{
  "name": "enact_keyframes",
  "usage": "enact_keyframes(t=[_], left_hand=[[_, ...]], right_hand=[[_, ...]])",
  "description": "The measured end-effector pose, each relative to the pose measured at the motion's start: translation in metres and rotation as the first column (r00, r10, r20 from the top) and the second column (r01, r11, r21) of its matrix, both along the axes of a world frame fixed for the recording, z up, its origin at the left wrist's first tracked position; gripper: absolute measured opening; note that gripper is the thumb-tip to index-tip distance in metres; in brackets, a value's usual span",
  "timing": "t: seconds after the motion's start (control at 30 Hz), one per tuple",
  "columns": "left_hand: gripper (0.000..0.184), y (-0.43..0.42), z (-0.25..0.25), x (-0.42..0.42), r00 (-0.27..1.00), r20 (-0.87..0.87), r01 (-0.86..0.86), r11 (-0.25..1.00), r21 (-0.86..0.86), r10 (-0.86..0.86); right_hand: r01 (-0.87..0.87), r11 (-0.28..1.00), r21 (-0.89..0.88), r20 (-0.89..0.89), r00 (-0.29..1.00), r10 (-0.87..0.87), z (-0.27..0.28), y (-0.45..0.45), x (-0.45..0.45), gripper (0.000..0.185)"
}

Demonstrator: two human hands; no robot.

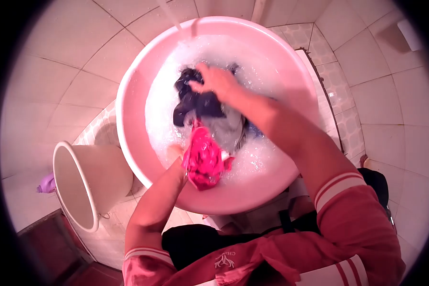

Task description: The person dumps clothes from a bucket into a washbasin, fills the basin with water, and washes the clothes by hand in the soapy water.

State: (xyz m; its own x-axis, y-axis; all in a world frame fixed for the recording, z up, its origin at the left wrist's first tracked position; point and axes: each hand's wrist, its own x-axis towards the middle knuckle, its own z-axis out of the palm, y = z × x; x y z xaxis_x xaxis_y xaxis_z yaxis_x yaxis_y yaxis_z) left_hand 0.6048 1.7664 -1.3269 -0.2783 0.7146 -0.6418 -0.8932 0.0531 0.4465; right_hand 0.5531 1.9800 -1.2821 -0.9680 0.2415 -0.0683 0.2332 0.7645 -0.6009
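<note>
A large pink basin (pixel 133 157) holds sudsy water and wet clothes. My left hand (pixel 175 151) is at the basin's near left side, closed on a bunched, bright pink cloth (pixel 205 159) that partly hides its fingers. My right hand (pixel 217 82) reaches across to a dark navy cloth (pixel 190 102) in the suds. Its thumb and fingers are apart over that cloth, with no fold visibly gripped. Greyish fabric (pixel 229 126) lies half under water between the two cloths.
A thin stream of water (pixel 170 14) falls into the basin's far side. To the left, a pale bucket (pixel 107 174) lies on its side near a purple bottle (pixel 46 183). Tiled walls (pixel 100 52) surround the basin.
</note>
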Motion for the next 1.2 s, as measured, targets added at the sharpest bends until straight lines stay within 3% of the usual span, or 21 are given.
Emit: enact_keyframes(t=[0.07, 0.13, 0.2, 0.23, 0.27, 0.3, 0.33, 0.4, 0.47, 0.53, 0.57, 0.63, 0.67, 0.73, 0.77, 0.8, 0.87, 0.93, 1.07, 1.13, 1.2], left_hand=[[0.059, -0.019, -0.003, -0.011, 0.996, -0.091, -0.013, 0.997, -0.079, 0.006], [0.06, -0.049, -0.01, -0.037, 0.923, -0.376, 0.004, 0.977, -0.212, -0.086], [0.061, -0.082, -0.019, -0.067, 0.531, -0.771, -0.039, 0.898, -0.437, -0.352], [0.065, -0.078, -0.007, -0.08, 0.577, -0.71, -0.114, 0.821, -0.56, -0.404], [0.069, -0.07, 0.015, -0.094, 0.626, -0.641, -0.178, 0.72, -0.671, -0.444], [0.07, -0.056, 0.033, -0.095, 0.271, -0.689, -0.329, 0.608, -0.723, -0.672], [0.071, -0.039, 0.045, -0.091, -0.101, -0.553, -0.501, 0.522, -0.69, -0.827], [0.076, -0.014, 0.048, -0.101, -0.374, -0.711, -0.264, 0.804, -0.533, -0.595], [0.085, 0.011, 0.016, -0.092, -0.318, -0.714, -0.084, 0.768, -0.634, -0.624], [0.097, 0.028, -0.004, -0.079, -0.343, -0.551, -0.051, 0.601, -0.798, -0.761], [0.09, 0.036, -0.013, -0.08, -0.302, -0.594, -0.088, 0.642, -0.762, -0.746], [0.076, 0.05, -0.019, -0.101, 0.074, -0.462, 0.251, 0.465, -0.849, -0.884], [0.066, 0.049, -0.042, -0.102, 0.171, -0.509, 0.165, 0.534, -0.829, -0.843], [0.061, 0.052, -0.059, -0.105, 0.571, -0.577, 0.169, 0.772, -0.613, -0.583], [0.059, 0.053, -0.058, -0.102, 0.795, -0.48, 0.165, 0.895, -0.415, -0.37], [0.057, 0.053, -0.05, -0.097, 0.925, -0.323, 0.124, 0.964, -0.235, -0.198], [0.052, 0.048, -0.022, -0.079, 0.998, -0.048, 0.038, 0.999, -0.003, -0.038], [0.048, 0.034, 0.002, -0.053, 0.995, 0.098, -0.012, 0.998, 0.068, 0.005], [0.039, 0.022, 0.024, -0.008, 0.987, 0.141, -0.072, 0.997, -0.024, 0.074], [0.039, 0.016, 0.036, -0.007, 0.981, -0.174, 0.061, 0.986, -0.154, -0.088], [0.035, 0.019, 0.063, -0.014, 0.994, -0.103, 0.001, 0.978, -0.208, -0.023]], right_hand=[[0.004, 0.998, 0.069, -0.054, 0.999, -0.001, -0.023, 0.037, -0.012, 0.062], [0.077, 0.997, -0.028, -0.272, 0.959, -0.081, -0.051, 0.067, -0.006, 0.062], [0.227, 0.968, 0.108, -0.325, 0.928, -0.182, -0.076, 0.086, 0.015, 0.06], [0.294, 0.935, 0.197, -0.34, 0.915, -0.217, -0.091, 0.088, 0.032, 0.058], [0.151, 0.903, 0.403, -0.036, 0.988, -0.149, -0.107, 0.09, 0.043, 0.053], [0.019, 0.894, 0.447, 0.143, 0.985, -0.092, -0.122, 0.086, 0.053, 0.052], [-0.066, 0.905, 0.421, 0.248, 0.968, -0.045, -0.134, 0.075, 0.06, 0.051], [-0.087, 0.918, 0.386, 0.285, 0.958, -0.029, -0.154, 0.06, 0.066, 0.05], [-0.051, 0.941, 0.334, 0.294, 0.954, -0.053, -0.159, 0.054, 0.062, 0.049], [0.036, 0.974, 0.225, 0.325, 0.939, -0.109, -0.147, 0.055, 0.059, 0.048], [0.109, 0.984, 0.142, 0.342, 0.927, -0.152, -0.137, 0.055, 0.058, 0.047], [0.299, 0.953, -0.043, 0.399, 0.88, -0.258, -0.108, 0.049, 0.059, 0.047], [0.413, 0.903, -0.122, 0.43, 0.841, -0.327, -0.09, 0.039, 0.06, 0.046], [0.54, 0.821, -0.183, 0.397, 0.805, -0.441, -0.043, 0.002, 0.066, 0.046], [0.468, 0.864, -0.185, -0.075, 0.87, -0.487, -0.048, -0.029, 0.077, 0.054], [0.373, 0.913, -0.164, -0.142, 0.907, -0.396, -0.018, -0.054, 0.08, 0.049], [0.06, 0.975, -0.215, -0.068, 0.995, -0.076, 0.022, -0.091, 0.078, 0.041], [-0.178, 0.978, -0.108, -0.138, 0.977, 0.163, 0.035, -0.12, 0.069, 0.032], [-0.078, 0.996, -0.037, -0.055, 0.996, 0.076, 0.026, -0.083, 0.02, 0.026], [0.019, 0.999, 0.048, 0.001, 1.0, -0.019, 0.012, -0.036, 0.013, 0.029], [-0.023, 0.973, 0.23, 0.059, 0.998, 0.01, -0.016, 0.028, 0.01, 0.037]])
